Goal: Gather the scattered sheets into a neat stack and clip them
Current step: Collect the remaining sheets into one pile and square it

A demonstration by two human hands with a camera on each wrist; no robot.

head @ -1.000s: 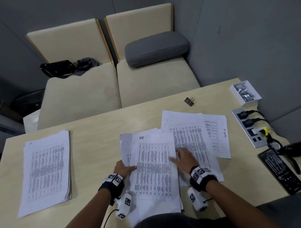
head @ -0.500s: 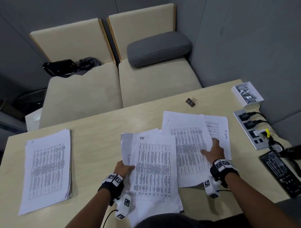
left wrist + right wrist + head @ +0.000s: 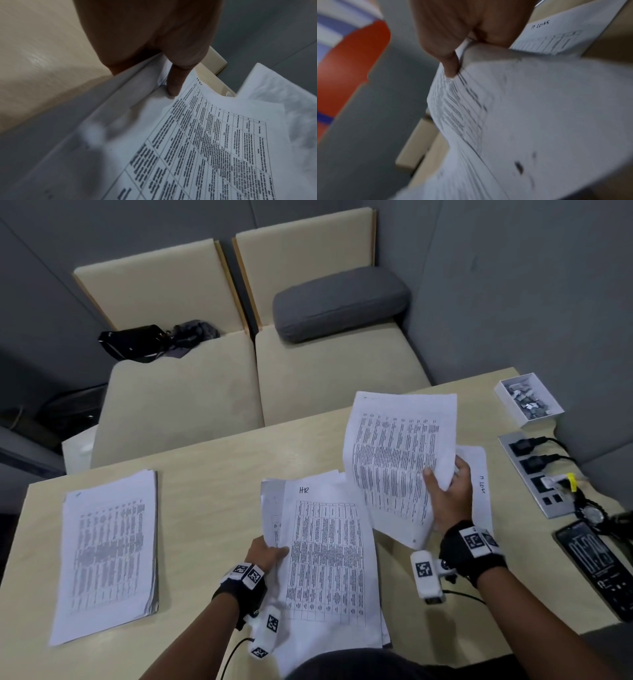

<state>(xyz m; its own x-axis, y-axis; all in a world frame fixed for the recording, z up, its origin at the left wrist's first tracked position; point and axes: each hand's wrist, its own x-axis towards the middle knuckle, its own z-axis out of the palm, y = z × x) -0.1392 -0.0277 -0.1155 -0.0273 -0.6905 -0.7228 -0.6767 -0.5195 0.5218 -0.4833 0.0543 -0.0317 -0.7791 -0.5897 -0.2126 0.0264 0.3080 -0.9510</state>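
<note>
Both hands (image 3: 269, 553) (image 3: 448, 494) gripping sheets (image 3: 394, 460)

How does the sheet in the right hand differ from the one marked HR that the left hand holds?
The sheet in the right hand is lifted off the table and curls; the HR sheet lies nearly flat on other papers. The right hand pinches its right edge, while the left hand grips the HR sheet's left edge. The HR sheet bears a handwritten heading; none shows on the lifted one. Both are white sheets printed with tables.

A grey oblong cushion (image 3: 340, 302) and black bag (image 3: 137, 342) sit upper centre-left; a black smartphone (image 3: 594, 566) lies lower right.
</note>
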